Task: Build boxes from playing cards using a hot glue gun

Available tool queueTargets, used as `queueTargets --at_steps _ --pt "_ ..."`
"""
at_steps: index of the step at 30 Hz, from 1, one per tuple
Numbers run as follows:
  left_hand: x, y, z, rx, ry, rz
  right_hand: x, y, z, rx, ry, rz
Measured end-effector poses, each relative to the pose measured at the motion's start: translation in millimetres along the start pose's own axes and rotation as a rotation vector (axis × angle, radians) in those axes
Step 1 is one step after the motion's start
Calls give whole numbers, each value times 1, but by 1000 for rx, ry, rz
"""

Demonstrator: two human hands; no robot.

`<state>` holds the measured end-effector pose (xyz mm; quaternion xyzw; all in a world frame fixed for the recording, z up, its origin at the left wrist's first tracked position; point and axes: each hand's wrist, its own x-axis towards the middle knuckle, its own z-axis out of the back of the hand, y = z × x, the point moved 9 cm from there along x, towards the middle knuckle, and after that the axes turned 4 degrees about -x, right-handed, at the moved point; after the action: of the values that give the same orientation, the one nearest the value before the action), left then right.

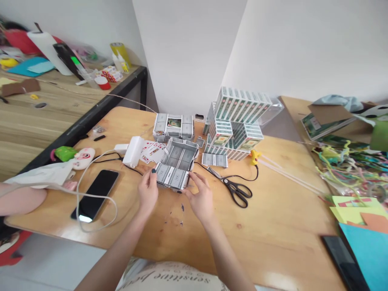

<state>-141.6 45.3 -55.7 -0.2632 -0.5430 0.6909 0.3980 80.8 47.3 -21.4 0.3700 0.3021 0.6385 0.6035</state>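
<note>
Straight ahead on the wooden table sits an open box made of grey playing cards (178, 155), with a card-covered front section (172, 176) nearest me. My left hand (148, 188) pinches the left end of that front section, thumb on its edge. On the right end, my right hand (198, 194) grips with thumb and fingers; some fingertips are hidden beneath. Behind the box stands another card-built piece (173, 126) with a picture window. Face-up playing cards (153, 150) lie to the left, and grey-backed cards (214, 160) lie to the right.
Black scissors (238, 192) lie right of my hand, near a yellow glue gun (255, 157). Stacked card boxes (239, 105) rise behind. A phone (96, 195) with a looping white cable lies left. Another person's arm (24, 200) rests at the left edge.
</note>
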Motion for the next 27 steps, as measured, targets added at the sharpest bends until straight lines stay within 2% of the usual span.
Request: queueTargets --at_steps 6,11,17,22,27 --pt "0 3 1 15 -16 -19 -1 -1 -5 0 14 17" --pt "0 2 0 8 -8 -20 2 -4 0 -40 -54 50" --pt "-1 0 0 -1 0 -25 5 -1 -7 122 100 7" --pt "1 1 0 1 -4 -30 11 7 -3 52 187 55" --pt "1 -4 0 0 2 -24 19 3 -2 16 257 48"
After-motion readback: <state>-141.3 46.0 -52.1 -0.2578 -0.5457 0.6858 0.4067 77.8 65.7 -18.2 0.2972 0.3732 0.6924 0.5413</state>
